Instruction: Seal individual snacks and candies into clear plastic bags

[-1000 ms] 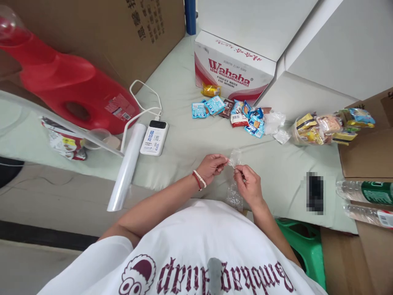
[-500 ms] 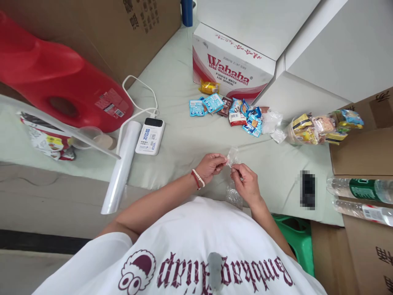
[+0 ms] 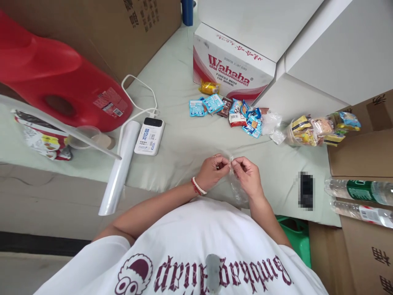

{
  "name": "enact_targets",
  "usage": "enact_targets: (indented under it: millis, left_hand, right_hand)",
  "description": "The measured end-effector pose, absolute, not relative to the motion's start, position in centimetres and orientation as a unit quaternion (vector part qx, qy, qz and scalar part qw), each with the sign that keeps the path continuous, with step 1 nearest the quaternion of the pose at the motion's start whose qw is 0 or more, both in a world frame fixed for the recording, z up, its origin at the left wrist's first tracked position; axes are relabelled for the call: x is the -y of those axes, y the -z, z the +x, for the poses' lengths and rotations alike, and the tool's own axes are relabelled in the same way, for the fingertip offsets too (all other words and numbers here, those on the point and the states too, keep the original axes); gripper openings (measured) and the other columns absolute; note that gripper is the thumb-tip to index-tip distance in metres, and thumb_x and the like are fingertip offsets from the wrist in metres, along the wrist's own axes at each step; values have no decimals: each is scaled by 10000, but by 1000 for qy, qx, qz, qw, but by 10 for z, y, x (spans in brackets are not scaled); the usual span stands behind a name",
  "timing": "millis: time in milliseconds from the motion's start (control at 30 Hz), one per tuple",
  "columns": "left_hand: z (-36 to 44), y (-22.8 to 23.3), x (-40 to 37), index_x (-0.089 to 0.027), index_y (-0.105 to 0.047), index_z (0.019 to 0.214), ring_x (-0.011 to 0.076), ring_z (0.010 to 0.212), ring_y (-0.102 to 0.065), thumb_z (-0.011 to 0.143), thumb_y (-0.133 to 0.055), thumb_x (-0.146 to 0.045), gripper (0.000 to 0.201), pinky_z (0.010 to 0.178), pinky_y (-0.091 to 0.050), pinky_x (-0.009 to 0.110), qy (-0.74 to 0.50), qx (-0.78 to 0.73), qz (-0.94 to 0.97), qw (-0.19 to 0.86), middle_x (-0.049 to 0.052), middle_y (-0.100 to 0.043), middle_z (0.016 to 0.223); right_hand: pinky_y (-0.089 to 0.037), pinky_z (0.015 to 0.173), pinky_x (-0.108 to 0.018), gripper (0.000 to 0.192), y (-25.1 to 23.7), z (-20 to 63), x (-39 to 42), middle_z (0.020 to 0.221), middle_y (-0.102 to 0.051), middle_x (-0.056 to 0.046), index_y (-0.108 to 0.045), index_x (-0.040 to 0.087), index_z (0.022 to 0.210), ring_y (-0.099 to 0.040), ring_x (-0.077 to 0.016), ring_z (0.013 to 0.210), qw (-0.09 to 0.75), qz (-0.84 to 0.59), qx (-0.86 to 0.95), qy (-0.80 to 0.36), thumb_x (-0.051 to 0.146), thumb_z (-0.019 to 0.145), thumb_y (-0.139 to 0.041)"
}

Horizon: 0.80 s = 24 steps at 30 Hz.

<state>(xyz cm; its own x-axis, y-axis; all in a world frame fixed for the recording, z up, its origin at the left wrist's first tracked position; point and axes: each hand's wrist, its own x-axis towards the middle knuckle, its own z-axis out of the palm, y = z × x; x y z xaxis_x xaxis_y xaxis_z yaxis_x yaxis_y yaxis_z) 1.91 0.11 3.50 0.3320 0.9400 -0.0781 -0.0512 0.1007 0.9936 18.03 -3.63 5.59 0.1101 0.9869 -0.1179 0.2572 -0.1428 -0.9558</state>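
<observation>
Pinching clear plastic [image 3: 236, 189], seemingly only partway through tbh
It's gripped between left hand [image 3: 211, 170] and right hand [image 3: 248, 176], fingertips basically together, the loose part trailing roughly toward six o'clock. Bunched and not yet let go, so nothing looks finished; wrapped snacks [image 3: 226, 106] at twelve are left untouched.

The left grip [image 3: 212, 170] and right grip [image 3: 249, 178] pinch clear plastic [image 3: 236, 191]; snack packets [image 3: 226, 106] lie at twelve o'clock, bottles [image 3: 364, 190] around three.
</observation>
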Motion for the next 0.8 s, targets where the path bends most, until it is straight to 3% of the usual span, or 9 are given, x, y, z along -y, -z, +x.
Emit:
enact_targets:
  millis: [233, 367, 567, 700, 800]
  left_hand:
    - [8, -37, -9, -195, -603, 739, 99, 597, -443, 787, -713, -401, 238, 578, -370, 232, -437, -477, 420, 637, -44, -522, 647]
    - [3, -44, -13, -200, -619, 854, 114, 658, -539, 773, -712, -496, 321, 512, -373, 208, -389, -447, 360, 721, -8, -613, 808]
    - [1, -37, -27, -176, -557, 609, 92, 620, -463, 672, -735, -357, 261, 599, -425, 222, -368, -457, 353, 728, -40, -494, 616]
    - [4, -29, -27, -190, -546, 678, 118, 680, -551, 695, -721, -371, 253, 641, -490, 254, -399, -478, 282, 730, -17, -577, 714]
    - [6, -26, -20, -199, -568, 712, 136, 699, -569, 788, -683, -421, 262, 670, -508, 275, -424, -482, 371, 671, -3, -598, 731]
  right_hand:
    - [-358, 517, -238, 342, -54, 169, 23, 623, -507, 56, -631, 233, 873, -441, -112, 538, 468, -614, 472, -426, 565, 958, -644]
    - [-404, 581, -256, 288, -56, 162, 23, 686, -557, 30, -646, 231, 876, -484, -125, 594, 426, -607, 568, -357, 488, 999, -605]
    - [-431, 631, -270, 233, -51, 159, 31, 757, -599, 6, -637, 229, 848, -528, -137, 648, 416, -586, 655, -231, 367, 1019, -562]
    - [-431, 641, -269, 198, -40, 160, 43, 754, -582, 11, -622, 226, 861, -533, -134, 663, 403, -575, 681, -208, 313, 1023, -549]
    - [-442, 621, -262, 170, -39, 161, 47, 793, -574, 18, -600, 227, 944, -522, -128, 651, 422, -606, 632, -236, 385, 1008, -590]
